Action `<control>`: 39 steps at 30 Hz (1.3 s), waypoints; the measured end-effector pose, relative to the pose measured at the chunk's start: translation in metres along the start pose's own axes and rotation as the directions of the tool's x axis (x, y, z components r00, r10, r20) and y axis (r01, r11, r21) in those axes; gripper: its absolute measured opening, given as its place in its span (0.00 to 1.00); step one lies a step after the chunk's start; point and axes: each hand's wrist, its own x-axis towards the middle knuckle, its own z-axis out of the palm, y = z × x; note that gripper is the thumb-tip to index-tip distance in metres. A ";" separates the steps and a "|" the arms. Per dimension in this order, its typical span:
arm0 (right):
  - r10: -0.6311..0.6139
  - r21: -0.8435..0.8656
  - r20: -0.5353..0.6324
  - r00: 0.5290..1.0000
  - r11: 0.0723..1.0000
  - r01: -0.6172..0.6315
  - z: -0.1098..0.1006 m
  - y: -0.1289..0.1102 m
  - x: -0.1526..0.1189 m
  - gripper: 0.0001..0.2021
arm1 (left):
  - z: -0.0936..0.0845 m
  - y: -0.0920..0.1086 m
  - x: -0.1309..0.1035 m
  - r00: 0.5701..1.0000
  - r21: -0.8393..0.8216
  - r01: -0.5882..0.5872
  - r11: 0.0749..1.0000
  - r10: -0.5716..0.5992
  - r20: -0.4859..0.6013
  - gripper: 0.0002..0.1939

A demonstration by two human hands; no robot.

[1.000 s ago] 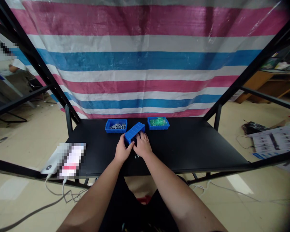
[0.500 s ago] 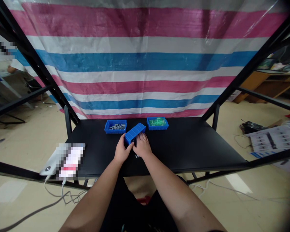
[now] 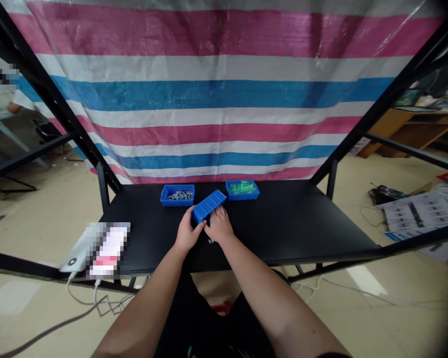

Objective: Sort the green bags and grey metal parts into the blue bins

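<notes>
A blue plastic parts bin (image 3: pixel 209 205) is tipped up on its side, its ribbed outer face turned up. My left hand (image 3: pixel 187 232) is closed around the bin's near left end, thumb at the lower edge. Against its right, lower side is my right hand (image 3: pixel 220 226), fingers curled together and tips partly hidden by the bin; what they hold is out of sight. Both thumbs nearly meet below the bin. A few small light pieces, perhaps screws (image 3: pixel 211 241), lie on the black table (image 3: pixel 283 223) beside my right wrist.
Behind to the left stands a blue bin (image 3: pixel 177 203) with metal cylindrical pieces (image 3: pixel 181 195). A second blue bin (image 3: pixel 242 197) at back right holds green pieces (image 3: pixel 242 187). A white device with cables (image 3: pixel 74 248) and a blurred screen (image 3: pixel 108 251) sit at the left edge. A striped sheet (image 3: pixel 216 94) hangs behind.
The tipped bin has turned slightly, and the dark gap between my hands shows less. Both hands stay at nearly the same place; the whole view has shifted a little.
</notes>
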 end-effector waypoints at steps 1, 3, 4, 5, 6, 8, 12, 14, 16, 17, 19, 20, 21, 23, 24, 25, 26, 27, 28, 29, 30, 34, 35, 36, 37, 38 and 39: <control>0.000 -0.003 0.005 1.000 1.000 0.000 -0.001 0.000 0.000 0.34 | 0.000 0.000 0.000 1.000 -0.001 -0.002 1.000 0.002 0.000 0.31; -0.001 -0.007 0.016 1.000 1.000 0.002 -0.002 -0.001 0.000 0.33 | 0.000 -0.001 0.000 1.000 -0.002 -0.009 1.000 0.009 -0.001 0.31; 0.000 -0.009 0.019 1.000 1.000 0.000 -0.002 -0.002 0.000 0.33 | 0.000 -0.001 0.000 1.000 0.000 -0.013 1.000 0.013 -0.001 0.31; 0.004 -0.010 0.020 1.000 1.000 -0.004 -0.003 -0.002 0.000 0.33 | 0.001 -0.001 0.000 1.000 0.002 -0.016 1.000 0.016 0.000 0.31; 0.007 -0.010 0.019 1.000 1.000 -0.006 -0.003 -0.002 -0.001 0.32 | 0.001 -0.002 0.000 1.000 0.006 -0.021 1.000 0.021 0.000 0.32; 0.003 -0.011 0.018 1.000 1.000 -0.002 -0.004 -0.002 -0.001 0.32 | 0.001 -0.002 -0.001 1.000 0.012 -0.029 1.000 0.029 0.003 0.32; -0.012 -0.008 0.023 1.000 1.000 0.012 -0.003 -0.001 -0.001 0.32 | 0.001 -0.002 -0.001 0.999 0.015 -0.041 0.999 0.041 0.005 0.31; -0.016 -0.004 0.027 1.000 1.000 0.016 -0.002 -0.001 -0.001 0.32 | 0.000 -0.001 -0.001 0.999 0.014 -0.046 0.999 0.046 0.004 0.31; -0.020 0.001 0.028 0.999 1.000 0.020 -0.001 0.000 -0.001 0.31 | 0.000 0.000 -0.001 0.999 0.014 -0.047 0.999 0.047 0.004 0.31; -0.020 0.003 0.026 0.999 1.000 0.020 0.000 0.000 -0.001 0.31 | 0.000 0.000 -0.001 0.999 0.014 -0.047 0.999 0.047 0.004 0.31; -0.022 0.008 0.022 1.000 1.000 0.022 0.000 0.000 -0.001 0.30 | 0.000 0.001 -0.001 0.999 0.015 -0.046 0.999 0.046 0.005 0.31; -0.025 0.010 0.020 1.000 1.000 0.025 0.000 0.000 -0.001 0.30 | 0.000 0.001 -0.001 0.999 0.016 -0.046 0.999 0.046 0.005 0.31; -0.027 0.011 0.017 1.000 1.000 0.026 -0.001 0.000 -0.001 0.30 | 0.000 0.001 -0.001 0.999 0.017 -0.045 0.999 0.045 0.005 0.31; -0.028 0.014 0.012 1.000 1.000 0.027 -0.002 0.000 -0.001 0.31 | 0.000 0.001 -0.001 0.999 0.017 -0.046 0.999 0.046 0.004 0.31; -0.025 0.014 0.009 1.000 1.000 0.025 -0.002 0.000 -0.001 0.31 | 0.000 0.001 -0.001 0.999 0.017 -0.047 0.999 0.046 0.004 0.31; -0.020 0.015 0.006 1.000 1.000 0.020 -0.002 -0.001 -0.001 0.30 | 0.000 0.001 -0.001 0.999 0.017 -0.048 0.999 0.048 0.004 0.31; -0.014 0.016 0.004 1.000 1.000 0.014 -0.003 -0.001 -0.001 0.30 | 0.000 0.001 -0.001 0.999 0.019 -0.050 0.999 0.050 0.004 0.31; -0.010 0.017 0.003 1.000 1.000 0.010 -0.003 -0.001 -0.001 0.31 | 0.000 0.001 -0.001 0.999 0.022 -0.054 0.998 0.054 0.004 0.30; -0.008 0.017 0.005 1.000 1.000 0.008 -0.003 -0.001 -0.001 0.31 | 0.000 0.002 -0.001 0.998 0.026 -0.058 0.998 0.058 0.004 0.30; -0.008 0.018 0.007 1.000 1.000 0.008 -0.003 -0.001 -0.001 0.31 | 0.000 0.002 -0.001 0.998 0.029 -0.060 0.998 0.060 0.004 0.30; -0.011 0.019 0.011 1.000 1.000 0.011 -0.002 -0.001 -0.001 0.31 | 0.000 0.002 -0.001 0.998 0.029 -0.060 0.998 0.060 0.005 0.30; -0.006 0.025 0.011 1.000 1.000 0.006 -0.001 0.000 -0.001 0.33 | -0.001 0.003 -0.001 0.999 0.025 -0.053 0.998 0.053 0.001 0.30; -0.001 0.027 0.004 1.000 1.000 0.001 0.000 0.000 -0.001 0.33 | -0.001 0.003 -0.001 0.999 0.025 -0.052 0.998 0.052 -0.005 0.30; 0.001 0.028 -0.004 1.000 1.000 -0.001 0.000 0.000 -0.001 0.33 | -0.001 0.003 -0.001 0.998 0.026 -0.053 0.998 0.054 -0.013 0.30; 0.000 0.029 -0.014 1.000 1.000 0.000 0.000 0.000 -0.002 0.33 | -0.001 0.002 -0.001 0.998 0.024 -0.054 0.998 0.054 -0.021 0.30; -0.004 0.030 -0.024 1.000 1.000 0.005 0.000 0.000 -0.002 0.33 | -0.001 0.002 -0.001 0.998 0.022 -0.053 0.998 0.054 -0.027 0.30; -0.008 0.031 -0.032 0.999 0.999 0.009 0.000 0.000 -0.002 0.32 | -0.001 0.002 -0.001 0.998 0.019 -0.051 0.998 0.052 -0.031 0.30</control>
